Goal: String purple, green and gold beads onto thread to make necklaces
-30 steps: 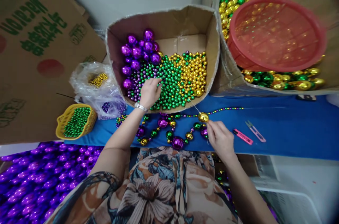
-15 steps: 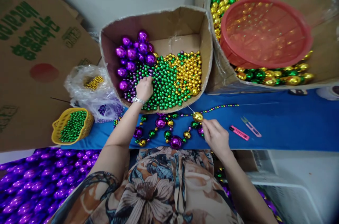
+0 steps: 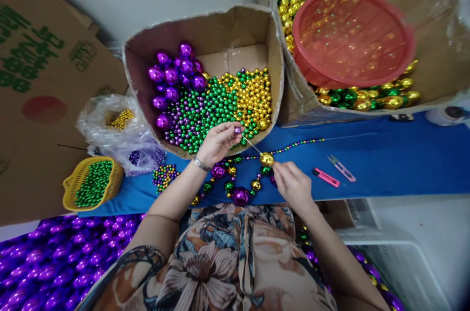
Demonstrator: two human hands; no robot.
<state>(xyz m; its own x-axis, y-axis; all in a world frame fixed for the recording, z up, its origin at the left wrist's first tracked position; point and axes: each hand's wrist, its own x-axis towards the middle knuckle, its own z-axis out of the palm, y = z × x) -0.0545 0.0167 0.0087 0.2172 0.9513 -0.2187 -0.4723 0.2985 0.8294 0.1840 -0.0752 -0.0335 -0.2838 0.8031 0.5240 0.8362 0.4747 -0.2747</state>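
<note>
Between the fingertips of my left hand [image 3: 220, 142] is a small purple bead [image 3: 238, 131], at the tip of a thin needle [image 3: 252, 145]. My right hand [image 3: 293, 183] is closed in a pinch at a large gold bead [image 3: 267, 159], through which the needle runs. Below and behind the hands, a strand of purple, green and gold beads [image 3: 241, 196] lies on the blue cloth [image 3: 374, 164]. Just beyond my left hand stands a cardboard box [image 3: 238, 59] holding small green, gold and purple beads and larger purple balls.
Pink-handled thread snips [image 3: 342, 168] and a pink cutter [image 3: 326, 177] lie at right. A red basin [image 3: 352, 41] sits in another bead-filled box. At left are a yellow basket [image 3: 69, 193] of green beads, plastic bags [image 3: 103, 105] and loose small beads [image 3: 165, 177].
My left hand has come out of the box, moving right and toward me, and now holds a purple bead at the needle tip. My right hand still pinches at the gold bead.
</note>
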